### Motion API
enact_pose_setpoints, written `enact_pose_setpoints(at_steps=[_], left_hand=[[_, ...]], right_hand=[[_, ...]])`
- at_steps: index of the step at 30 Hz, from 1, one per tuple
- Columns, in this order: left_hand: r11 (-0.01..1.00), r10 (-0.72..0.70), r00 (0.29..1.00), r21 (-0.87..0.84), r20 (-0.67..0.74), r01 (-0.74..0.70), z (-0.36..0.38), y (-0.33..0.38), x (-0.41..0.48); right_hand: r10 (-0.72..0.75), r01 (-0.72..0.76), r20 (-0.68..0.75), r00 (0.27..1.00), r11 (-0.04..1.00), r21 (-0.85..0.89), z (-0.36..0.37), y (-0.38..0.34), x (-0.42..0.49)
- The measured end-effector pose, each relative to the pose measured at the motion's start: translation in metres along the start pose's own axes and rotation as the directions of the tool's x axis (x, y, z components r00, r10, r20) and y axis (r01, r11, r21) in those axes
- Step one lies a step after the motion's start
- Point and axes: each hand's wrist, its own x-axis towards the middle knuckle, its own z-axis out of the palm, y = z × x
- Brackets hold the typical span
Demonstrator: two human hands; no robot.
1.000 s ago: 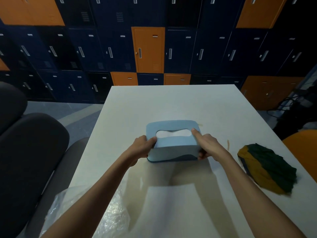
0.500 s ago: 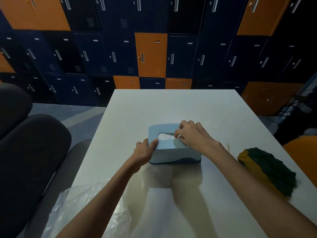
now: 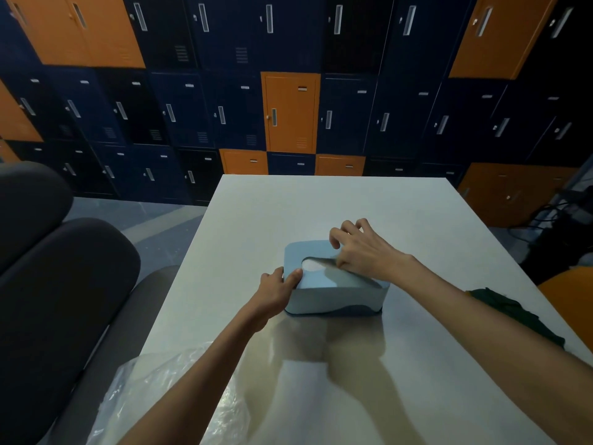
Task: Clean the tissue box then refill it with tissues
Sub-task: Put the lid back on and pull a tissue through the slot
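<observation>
Nearest me, at the tabletop's [image 3: 321, 200] left front corner, lies a crumpled clear plastic bag [image 3: 167, 390]; I cannot make out anything inside it. Both my forearms reach forward over the pale surface.

Past the bag, near the middle of the tabletop, stands the tissue box [image 3: 337, 297]. It is blue, with a lighter upper shell over a darker base along a wavy seam. Its lid is on and its slot faces straight up. Its long axis runs left to right across my view, one long side turned toward me. Through the slot shows a white patch of tissues [image 3: 313, 265] inside.

My left grip [image 3: 276, 292] clasps the box's left end, thumb on top of the lid, fingers round the side. My right grip [image 3: 359, 248] hovers over the right half of the lid with fingers curled and the thumb tip at the slot's edge. Whether it pinches a tissue or nothing, I cannot tell.

To the right, partly behind my right forearm, a dark green cloth [image 3: 513, 313] lies bunched on the tabletop, well apart from the box. Off the left edge stands a dark grey chair [image 3: 64, 284].

Beyond the far edge, a wall of navy and orange lockers [image 3: 290, 112] fills the background, all doors shut.
</observation>
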Motion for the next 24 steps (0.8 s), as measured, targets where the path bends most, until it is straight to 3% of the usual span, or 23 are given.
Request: enact_pose_setpoints(at_steps=[5,11,13,18,24], left_hand=[[1.000,0.002,1.000,-0.011,0.002,-0.001,0.000,-0.001,0.001],[0.999,0.035,0.999,-0.007,0.006,-0.035,0.000,-0.004,0.001],[0.999,0.052,0.999,-0.004,0.011,-0.052,0.000,-0.003,0.001],[0.997,0.077,0.997,-0.026,0.011,-0.076,0.000,-0.001,-0.002],[0.996,0.076,0.997,-0.052,0.011,-0.075,-0.001,-0.003,-0.003]], right_hand=[[-0.083,0.085,-0.063,0.995,0.996,0.020,0.002,0.009,-0.001],[-0.032,0.049,-0.136,0.990,0.991,0.121,0.001,0.011,-0.001],[-0.064,0.078,-0.098,0.993,0.986,0.147,-0.002,0.008,0.003],[-0.057,0.038,0.152,0.987,0.991,0.126,0.001,0.001,0.022],[-0.105,0.088,0.146,0.984,0.989,0.119,0.015,0.005,0.032]])
